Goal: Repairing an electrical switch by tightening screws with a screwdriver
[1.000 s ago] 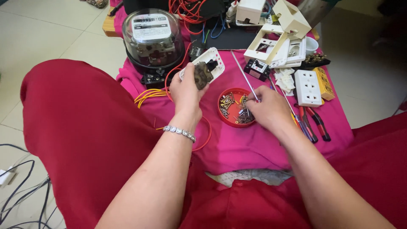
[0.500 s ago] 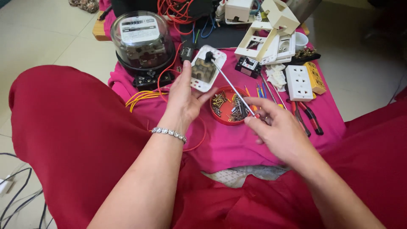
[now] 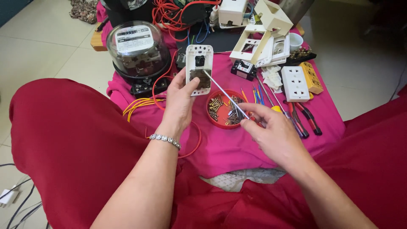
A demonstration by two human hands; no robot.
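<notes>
i am holding a white switch plate (image 3: 199,70) upright in my left hand (image 3: 180,101), thumb and fingers closed around its lower edge, its open back turned toward me so the dark switch body near the top and the brownish recess below it are showing. my right hand (image 3: 275,135) is pinching the handle end of a thin screwdriver (image 3: 224,94) between thumb and fingertips, and its long metal shaft is slanting up and to the left until the tip is sitting at the middle of the plate, just under the dark part; whether the tip is seated in a screw head i cannot tell. below the shaft a small red dish (image 3: 216,118) full of screws is lying on the pink cloth (image 3: 237,148) spread over my lap, with pliers (image 3: 307,118), a few more screwdrivers and a white socket strip (image 3: 295,83) off to the right and a round glass-domed meter (image 3: 137,48) to the left. i judge i am working a screw on the back of the plate; the next move is calling for a steady plate, the tip kept square, and slow turning from my fingertips.
</notes>
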